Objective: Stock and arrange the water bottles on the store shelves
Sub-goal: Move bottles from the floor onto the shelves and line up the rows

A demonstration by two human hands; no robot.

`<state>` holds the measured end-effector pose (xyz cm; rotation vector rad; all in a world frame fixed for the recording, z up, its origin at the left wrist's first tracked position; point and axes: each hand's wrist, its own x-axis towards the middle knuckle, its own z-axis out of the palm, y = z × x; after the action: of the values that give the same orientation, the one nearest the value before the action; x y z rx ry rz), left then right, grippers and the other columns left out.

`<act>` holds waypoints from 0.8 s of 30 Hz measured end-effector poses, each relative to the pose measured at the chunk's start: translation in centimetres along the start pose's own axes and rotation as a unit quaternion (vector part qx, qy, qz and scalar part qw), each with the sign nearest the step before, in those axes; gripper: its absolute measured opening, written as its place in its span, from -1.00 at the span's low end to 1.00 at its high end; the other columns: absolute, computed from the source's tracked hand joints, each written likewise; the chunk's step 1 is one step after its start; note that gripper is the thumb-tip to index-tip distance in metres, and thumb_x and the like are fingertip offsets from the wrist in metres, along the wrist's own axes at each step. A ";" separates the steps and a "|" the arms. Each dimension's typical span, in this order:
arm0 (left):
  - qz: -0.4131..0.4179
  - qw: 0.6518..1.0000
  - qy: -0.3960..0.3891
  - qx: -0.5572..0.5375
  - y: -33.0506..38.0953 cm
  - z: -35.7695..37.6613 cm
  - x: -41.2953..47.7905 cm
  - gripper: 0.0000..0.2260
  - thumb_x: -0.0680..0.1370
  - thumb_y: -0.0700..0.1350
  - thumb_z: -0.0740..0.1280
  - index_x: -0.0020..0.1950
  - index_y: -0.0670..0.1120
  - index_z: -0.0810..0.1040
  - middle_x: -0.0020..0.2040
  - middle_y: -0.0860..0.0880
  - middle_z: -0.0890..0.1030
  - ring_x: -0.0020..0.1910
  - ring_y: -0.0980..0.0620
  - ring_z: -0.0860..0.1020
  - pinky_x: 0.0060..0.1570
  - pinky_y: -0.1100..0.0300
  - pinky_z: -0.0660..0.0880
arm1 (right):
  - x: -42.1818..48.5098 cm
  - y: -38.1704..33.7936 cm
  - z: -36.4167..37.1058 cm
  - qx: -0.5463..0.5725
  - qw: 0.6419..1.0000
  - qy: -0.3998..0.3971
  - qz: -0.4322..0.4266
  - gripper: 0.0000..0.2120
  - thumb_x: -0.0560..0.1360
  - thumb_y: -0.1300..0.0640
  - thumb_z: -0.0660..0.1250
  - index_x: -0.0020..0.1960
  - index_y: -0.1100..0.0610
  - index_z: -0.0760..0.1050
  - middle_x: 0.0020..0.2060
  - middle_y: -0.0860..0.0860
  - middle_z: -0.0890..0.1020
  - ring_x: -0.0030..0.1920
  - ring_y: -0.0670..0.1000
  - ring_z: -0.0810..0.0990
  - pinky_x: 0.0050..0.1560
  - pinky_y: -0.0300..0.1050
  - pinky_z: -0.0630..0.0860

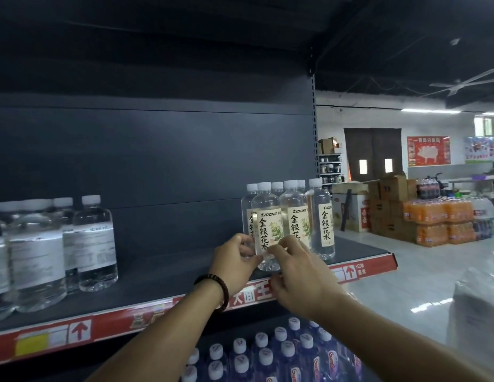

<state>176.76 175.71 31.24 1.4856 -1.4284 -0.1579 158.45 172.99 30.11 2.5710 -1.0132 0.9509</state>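
Several clear water bottles with cream labels and white caps stand grouped at the right end of the dark shelf (163, 282). The front-left bottle (266, 216) of that group is held low on its body by both hands. My left hand (234, 260), with a bead bracelet on the wrist, grips it from the left. My right hand (298, 268) pinches it from the right, fingers curled at the label's lower edge. Another group of bottles (94, 244) with white labels stands at the shelf's left end.
The shelf has a red price strip (83, 329) along its front edge. Blue-labelled bottles (267, 354) fill the shelf below. A wrapped bottle pack (474, 312) sits at the right. Cartons and orange drink packs (433, 221) are stacked across the aisle floor.
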 end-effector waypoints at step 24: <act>-0.021 0.946 0.291 0.140 -9.9 -29.1 -15.8 -0.60 0.60 -0.24 0.41 0.37 0.09 0.46 0.32 0.13 0.44 0.23 0.20 0.48 0.20 0.28 0.48 | 10.5 -33.9 6.3 0.492 0.863 -0.108 0.034 -0.49 0.58 0.23 0.39 0.49 0.04 0.37 0.37 -0.03 0.53 0.26 -0.01 0.58 0.18 -0.14 0.58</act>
<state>198.88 202.22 29.48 1.6151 -0.9596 0.4458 190.16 189.79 33.05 3.5404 -0.7676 1.5221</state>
